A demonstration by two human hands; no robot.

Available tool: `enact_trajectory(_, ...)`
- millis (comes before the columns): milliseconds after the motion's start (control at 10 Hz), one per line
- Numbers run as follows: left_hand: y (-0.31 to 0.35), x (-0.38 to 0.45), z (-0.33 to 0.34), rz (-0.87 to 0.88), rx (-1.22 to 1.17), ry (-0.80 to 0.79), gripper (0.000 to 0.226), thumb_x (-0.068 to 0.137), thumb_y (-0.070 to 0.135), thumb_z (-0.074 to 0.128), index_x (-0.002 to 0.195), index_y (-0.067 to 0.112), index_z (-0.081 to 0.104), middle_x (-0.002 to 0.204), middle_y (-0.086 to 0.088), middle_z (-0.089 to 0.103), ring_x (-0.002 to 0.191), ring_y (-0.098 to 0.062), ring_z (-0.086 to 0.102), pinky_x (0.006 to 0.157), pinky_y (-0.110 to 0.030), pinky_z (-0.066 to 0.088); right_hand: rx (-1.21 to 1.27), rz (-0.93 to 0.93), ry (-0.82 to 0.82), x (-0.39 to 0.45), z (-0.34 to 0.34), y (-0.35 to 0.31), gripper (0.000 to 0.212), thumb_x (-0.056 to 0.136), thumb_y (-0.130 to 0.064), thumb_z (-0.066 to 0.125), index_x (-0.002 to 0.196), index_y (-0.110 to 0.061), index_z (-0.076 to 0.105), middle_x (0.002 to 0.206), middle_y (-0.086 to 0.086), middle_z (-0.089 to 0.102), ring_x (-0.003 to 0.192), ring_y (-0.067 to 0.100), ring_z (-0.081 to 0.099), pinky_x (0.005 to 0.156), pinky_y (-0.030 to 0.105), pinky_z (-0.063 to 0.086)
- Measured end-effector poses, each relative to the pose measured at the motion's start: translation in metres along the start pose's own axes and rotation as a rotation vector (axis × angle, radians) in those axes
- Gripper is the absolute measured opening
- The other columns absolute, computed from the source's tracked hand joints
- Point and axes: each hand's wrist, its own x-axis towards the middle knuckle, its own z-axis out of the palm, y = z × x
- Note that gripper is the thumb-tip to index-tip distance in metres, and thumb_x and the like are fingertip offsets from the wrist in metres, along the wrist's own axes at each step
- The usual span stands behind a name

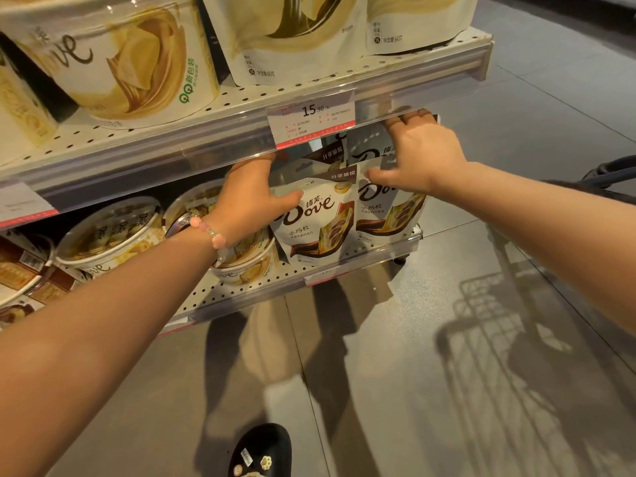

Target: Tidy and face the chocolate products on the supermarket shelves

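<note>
Lower shelf (pixel 241 290), far right end: two white Dove pouches side by side, upright, long axis vertical, printed fronts facing out toward the aisle. Left pouch (pixel 315 222) leaning slightly, top tipped toward 11 o'clock. Right pouch (pixel 390 210) at its 3 o'clock, edges touching or overlapping. More pouches stacked behind, partly hidden.

Left hand (pixel 249 194) at 9 o'clock of the left pouch, thumb across its front, fingers behind: clamped on its upper edge. Beaded bracelet (pixel 210 232) on that wrist.

Right hand (pixel 418 153) over the right pouch's top, thumb on the front, fingers spread and reaching back; cannot tell whether gripping.

Round Dove tubs (pixel 110 232) at 9 o'clock. Price tag (pixel 311 120) on the upper shelf rail.
</note>
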Motion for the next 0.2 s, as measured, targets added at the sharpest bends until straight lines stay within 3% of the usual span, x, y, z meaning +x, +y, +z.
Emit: enact_trajectory(200, 0.0041, -0.0124, -0.0074, 0.042, 0.049, 0.012, 0.040, 0.079, 0.033, 0.067, 0.111, 0.012, 0.056, 0.106, -0.002, 0.061, 0.096, -0.016, 0.056, 0.081, -0.031, 0.048, 0.052, -0.015, 0.036, -0.0123, -0.0080, -0.0103, 0.067, 0.081, -0.055, 0.053, 0.132, -0.012, 0.043, 0.130, 0.016, 0.050, 0.120, 0.033, 0.044, 0.092, 0.046, 0.045)
